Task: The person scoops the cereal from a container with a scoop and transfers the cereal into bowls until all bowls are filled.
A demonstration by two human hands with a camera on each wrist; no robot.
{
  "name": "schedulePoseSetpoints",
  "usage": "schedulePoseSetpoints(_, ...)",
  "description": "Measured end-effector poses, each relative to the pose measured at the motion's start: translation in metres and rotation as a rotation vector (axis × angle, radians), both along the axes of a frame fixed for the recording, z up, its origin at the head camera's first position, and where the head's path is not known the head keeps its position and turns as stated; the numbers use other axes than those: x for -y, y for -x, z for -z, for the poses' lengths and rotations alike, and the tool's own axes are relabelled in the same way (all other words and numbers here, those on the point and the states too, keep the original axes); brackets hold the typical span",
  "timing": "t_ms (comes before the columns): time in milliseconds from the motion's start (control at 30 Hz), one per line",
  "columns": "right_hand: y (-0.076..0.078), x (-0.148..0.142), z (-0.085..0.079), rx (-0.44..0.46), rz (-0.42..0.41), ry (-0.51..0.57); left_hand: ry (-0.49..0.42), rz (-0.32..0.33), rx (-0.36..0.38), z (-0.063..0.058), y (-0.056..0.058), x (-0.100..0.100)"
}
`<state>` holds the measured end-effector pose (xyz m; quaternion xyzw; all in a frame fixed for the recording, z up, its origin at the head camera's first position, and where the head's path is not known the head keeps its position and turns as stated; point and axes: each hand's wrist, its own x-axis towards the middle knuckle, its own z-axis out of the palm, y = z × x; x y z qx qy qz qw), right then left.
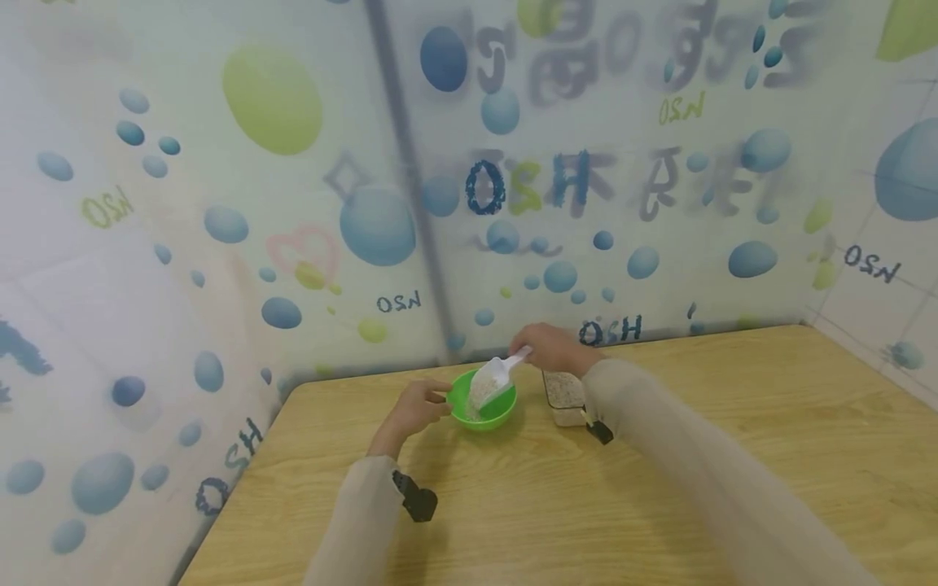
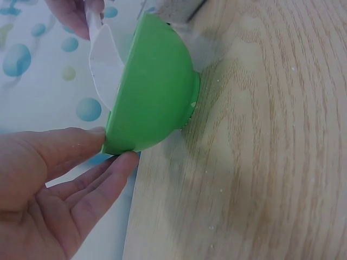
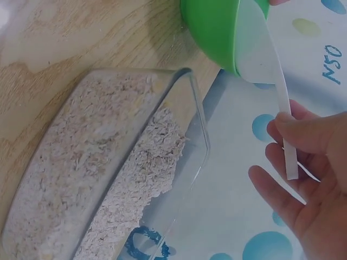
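A green bowl (image 1: 485, 425) stands on the wooden table near its far edge. My left hand (image 1: 414, 408) pinches the bowl's left rim, thumb on top and fingertips beneath, as the left wrist view shows. My right hand (image 1: 555, 350) holds a white scoop (image 3: 284, 103) by its handle, between thumb and fingers. The scoop's head tilts down inside the bowl, with pale oat flakes (image 1: 484, 386) at its mouth. To the bowl's right, below my right wrist, sits a clear rectangular container (image 1: 568, 418) filled with flakes (image 3: 152, 162); my sleeve hides part of it.
The wooden table (image 1: 513, 513) spreads toward me and to the right. Right behind the bowl rises a wall (image 1: 659, 285) covered with blue and green dots and lettering. A few tiny crumbs dot the tabletop near the bowl in the left wrist view.
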<state>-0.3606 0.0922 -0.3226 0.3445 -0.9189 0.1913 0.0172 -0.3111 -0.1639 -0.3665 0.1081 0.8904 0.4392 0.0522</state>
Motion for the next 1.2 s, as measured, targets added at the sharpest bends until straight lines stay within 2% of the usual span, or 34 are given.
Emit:
schedulePoseSetpoints(300,-0.004,0.012,-0.004,-0.046,0.036,-0.06,-0.003,0.002,-0.005,0.0,-0.001,-0.002)
schedulePoseSetpoints(533,-0.007,0.015,-0.009,-0.134,0.016,-0.057,0.008,0.007,-0.029,0.002,-0.001,-0.001)
schedulePoseSetpoints(700,-0.006,0.015,-0.011,-0.2,-0.017,-0.066,0.002,-0.003,-0.02,0.002,-0.002,-0.001)
schedulePoseSetpoints(933,-0.006,0.005,-0.013,-0.21,-0.056,-0.03,0.025,-0.005,-0.025,0.0,-0.001,0.0)
schedulePoseSetpoints(1200,-0.009,-0.012,-0.014,-0.208,-0.042,0.056,0.055,-0.023,-0.06,-0.003,-0.002,-0.001)
